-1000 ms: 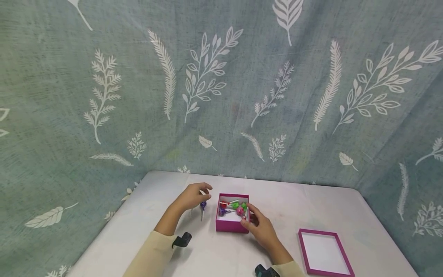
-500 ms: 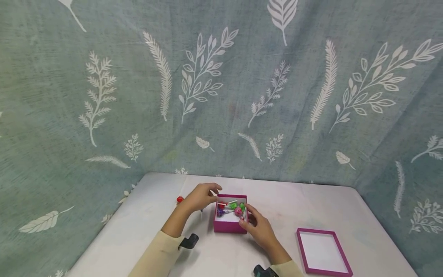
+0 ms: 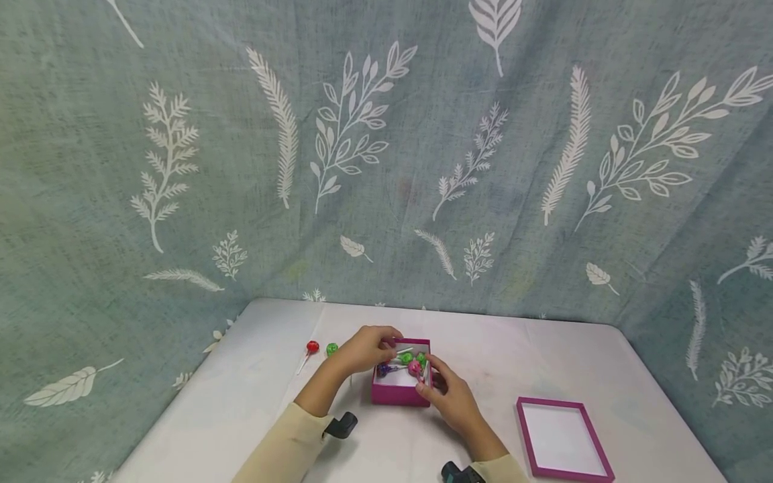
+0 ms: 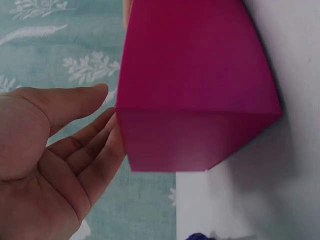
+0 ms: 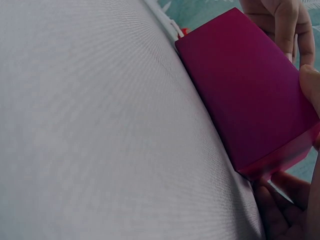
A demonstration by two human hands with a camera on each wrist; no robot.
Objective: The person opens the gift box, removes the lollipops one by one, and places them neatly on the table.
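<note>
A magenta box (image 3: 401, 396) with a white inside holds several wrapped lollipops, among them a pink lollipop (image 3: 415, 367), a green one and a purple lollipop (image 3: 384, 369). My right hand (image 3: 454, 397) grips the box's right side, with the thumb (image 5: 311, 82) at the upper edge of the front wall and fingers around the side. Reaching over the left rim, my left hand (image 3: 365, 348) has its fingers dipping to the box opening. In the left wrist view its thumb (image 4: 82, 102) stands apart from the fingers, nothing visible between them; its fingertips are hidden behind the box wall.
Left of the box, a red lollipop (image 3: 312, 347) and a green lollipop (image 3: 331, 349) lie on the white table (image 3: 386, 449), partly behind my left arm. A magenta-rimmed lid (image 3: 566, 439) lies inside-up at the right. A leaf-patterned curtain (image 3: 386, 168) hangs behind the table.
My left hand has moved right, from above a purple lollipop on the table to over the box, uncovering the red and green lollipops at left. My right hand stays on the box.
</note>
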